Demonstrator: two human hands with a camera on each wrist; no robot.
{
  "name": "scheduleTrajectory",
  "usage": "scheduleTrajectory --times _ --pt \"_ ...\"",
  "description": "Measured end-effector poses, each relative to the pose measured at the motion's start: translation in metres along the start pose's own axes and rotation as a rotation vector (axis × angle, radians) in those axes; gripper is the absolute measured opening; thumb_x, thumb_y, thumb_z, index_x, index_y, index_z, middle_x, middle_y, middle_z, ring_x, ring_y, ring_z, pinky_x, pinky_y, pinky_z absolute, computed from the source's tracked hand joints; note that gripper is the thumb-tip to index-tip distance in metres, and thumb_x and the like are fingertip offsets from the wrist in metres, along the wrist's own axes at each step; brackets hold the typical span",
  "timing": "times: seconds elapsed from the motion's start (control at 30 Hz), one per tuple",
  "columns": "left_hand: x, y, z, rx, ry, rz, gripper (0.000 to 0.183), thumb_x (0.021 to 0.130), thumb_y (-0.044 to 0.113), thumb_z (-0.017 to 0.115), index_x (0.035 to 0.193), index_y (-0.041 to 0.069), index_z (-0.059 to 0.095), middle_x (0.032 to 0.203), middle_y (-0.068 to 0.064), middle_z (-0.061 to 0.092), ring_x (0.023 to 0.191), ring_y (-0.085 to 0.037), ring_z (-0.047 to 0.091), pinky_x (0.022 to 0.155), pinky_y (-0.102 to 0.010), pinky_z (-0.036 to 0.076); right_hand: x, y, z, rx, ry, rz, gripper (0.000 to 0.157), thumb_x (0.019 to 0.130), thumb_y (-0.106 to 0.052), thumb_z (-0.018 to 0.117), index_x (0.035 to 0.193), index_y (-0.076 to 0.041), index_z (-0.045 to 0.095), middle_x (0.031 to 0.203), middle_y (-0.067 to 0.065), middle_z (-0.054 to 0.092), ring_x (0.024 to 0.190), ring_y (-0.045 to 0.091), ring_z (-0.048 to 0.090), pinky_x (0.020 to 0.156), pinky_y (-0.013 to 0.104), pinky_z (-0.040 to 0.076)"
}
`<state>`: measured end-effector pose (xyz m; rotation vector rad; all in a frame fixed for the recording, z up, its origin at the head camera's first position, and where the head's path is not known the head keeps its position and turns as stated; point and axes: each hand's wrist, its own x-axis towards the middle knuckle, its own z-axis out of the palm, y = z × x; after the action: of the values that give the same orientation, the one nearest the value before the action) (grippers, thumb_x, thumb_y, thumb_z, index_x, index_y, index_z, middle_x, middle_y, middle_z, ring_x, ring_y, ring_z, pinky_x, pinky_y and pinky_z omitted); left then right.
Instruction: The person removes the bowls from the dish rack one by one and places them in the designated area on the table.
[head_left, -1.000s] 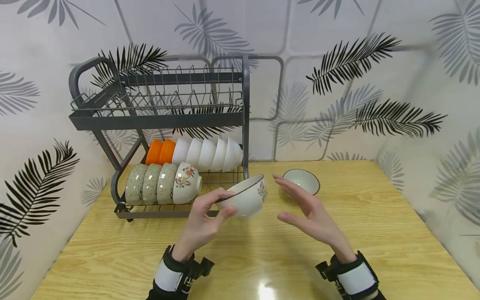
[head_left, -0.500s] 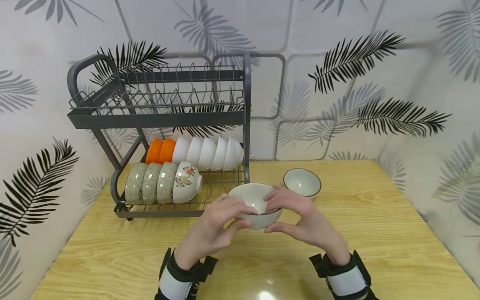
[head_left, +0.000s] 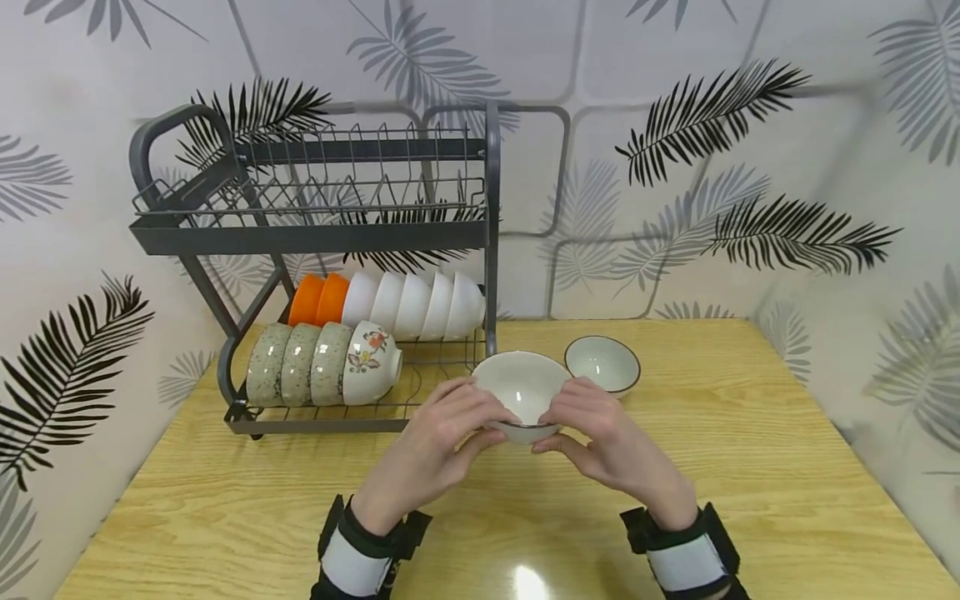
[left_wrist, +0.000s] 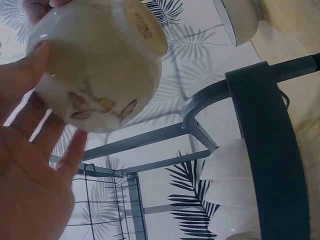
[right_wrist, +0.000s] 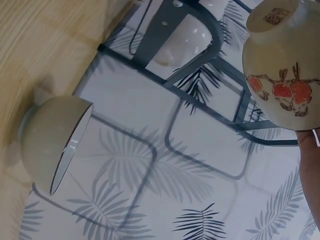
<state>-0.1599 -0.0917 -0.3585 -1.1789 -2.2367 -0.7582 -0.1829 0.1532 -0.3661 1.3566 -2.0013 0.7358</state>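
Note:
A white bowl [head_left: 521,383] with a dark rim is held up above the table by both hands, its opening tilted toward the head camera. My left hand [head_left: 438,446] pinches the near rim on the left, thumb outside and fingers inside. On the right, my right hand [head_left: 611,446] pinches the same rim in a like way. The bowl's outside carries a brown leaf pattern in the left wrist view and red flowers in the right wrist view, with a stamp on its foot. Behind, a second dark-rimmed bowl [head_left: 602,365] stands on the table, opening up.
A dark two-tier dish rack [head_left: 315,240] stands at left. Its lower shelf bears speckled bowls [head_left: 266,367], a flowered bowl [head_left: 371,363], orange bowls [head_left: 307,300] and several white bowls [head_left: 465,308], all on their sides. The wooden table [head_left: 750,450] meets a patterned wall behind.
One second ago only the left hand held the bowl, tilted sideways. My right hand has come in and gripped its rim, and the bowl's opening has turned toward the head camera.

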Motion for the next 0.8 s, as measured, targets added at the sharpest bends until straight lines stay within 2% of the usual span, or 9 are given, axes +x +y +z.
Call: scheduleTrajectory --times 0.17,0.3,0.4,0.5,0.57,0.8 --pt "-0.002 -0.005 0.004 -0.04 -0.016 -0.123 0.041 0.093 0.013 0.07 0.133 0.01 0.062 0.144 -0.009 0.059 0.141 -0.029 0.049 0.121 -0.051 0.037 -0.011 0.017 0.002 -0.125 0.006 0.059 0.022 0.07 -0.014 0.085 0.082 -0.009 0.068 0.076 -0.004 0.068 0.074 0.013 0.059 0.078 0.036 0.052" --pt "-0.003 -0.008 0.004 -0.066 -0.045 -0.173 0.043 0.096 0.016 0.066 0.138 0.011 0.058 0.15 -0.008 0.054 0.149 -0.031 0.039 0.123 -0.053 0.033 -0.023 0.032 -0.001 -0.145 0.038 0.121 0.025 0.064 -0.007 0.088 0.081 -0.009 0.069 0.075 -0.002 0.069 0.072 0.013 0.059 0.076 0.035 0.05" --pt "-0.004 -0.011 0.003 -0.067 -0.056 -0.182 0.043 0.097 0.016 0.066 0.139 0.01 0.058 0.15 -0.008 0.054 0.149 -0.031 0.038 0.124 -0.053 0.029 -0.031 0.042 -0.004 -0.153 0.056 0.159 0.02 0.081 -0.025 0.08 0.081 -0.009 0.069 0.075 -0.001 0.07 0.074 0.014 0.06 0.076 0.035 0.049" --pt "-0.006 -0.015 0.001 -0.05 -0.042 -0.185 0.043 0.096 0.016 0.066 0.138 0.008 0.058 0.149 -0.011 0.054 0.149 -0.033 0.038 0.125 -0.053 0.027 -0.037 0.05 -0.007 -0.175 0.074 0.187 0.04 0.093 -0.045 0.059 0.081 -0.008 0.069 0.075 0.0 0.071 0.076 0.017 0.061 0.075 0.035 0.047" --pt "-0.007 -0.017 -0.001 -0.035 -0.03 -0.192 0.042 0.096 0.017 0.066 0.137 0.007 0.059 0.148 -0.011 0.055 0.148 -0.034 0.039 0.125 -0.054 0.026 -0.041 0.054 -0.008 -0.184 0.083 0.207 0.05 0.094 -0.051 0.05 0.081 -0.007 0.069 0.075 0.002 0.071 0.077 0.019 0.062 0.075 0.034 0.047" --pt "-0.008 -0.019 -0.003 0.0 -0.024 -0.172 0.04 0.096 0.019 0.066 0.134 0.007 0.061 0.145 -0.01 0.058 0.146 -0.034 0.042 0.125 -0.056 0.026 -0.055 0.068 -0.012 -0.161 0.114 0.256 0.044 0.092 -0.047 0.056 0.082 -0.006 0.072 0.078 0.003 0.073 0.076 0.019 0.063 0.076 0.029 0.046"
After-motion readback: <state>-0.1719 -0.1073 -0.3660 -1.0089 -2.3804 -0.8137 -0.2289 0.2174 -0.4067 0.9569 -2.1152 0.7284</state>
